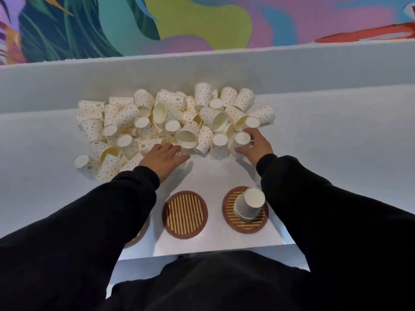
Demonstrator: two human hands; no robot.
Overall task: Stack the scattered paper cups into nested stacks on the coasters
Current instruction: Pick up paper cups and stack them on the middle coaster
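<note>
1. Reaching into a loose heap of white paper cups printed with orange and green dots [175, 122], both bare hands work at its near edge. The heap lies toward the back of the white counter [314, 153], cups on their sides, inverted and a few upright, many touching.
2. Right hand [258, 144]: its grip is closed around an inverted dotted cup [241, 142] at the heap's front right, fingers on the side wall just below the flat base.
3. Left hand [165, 157]: fingers are spread over the heap's near edge; whether this grip has caught a cup cannot be told, since the hand hides what lies beneath.
4. Handling, as judged: such cups are very light, thin-walled and easily dented, with a stiffer rolled rim and base. A gentle hold around the mid-wall seems safest; squeezing near the open mouth would likely oval it and hinder nesting. Neighbours may roll when one is lifted.
5. Targets: a short inverted nested stack [249, 206] stands on the right round brown-rimmed bamboo-slat coaster [229, 212]; the middle coaster [184, 214] is bare; a third coaster [139, 234] is mostly hidden under the left black sleeve [89, 221].
6. Surroundings: the counter is smooth and matte, backed by a raised pale ledge [202, 68] beneath a bright multicoloured mural [202, 19].
</note>
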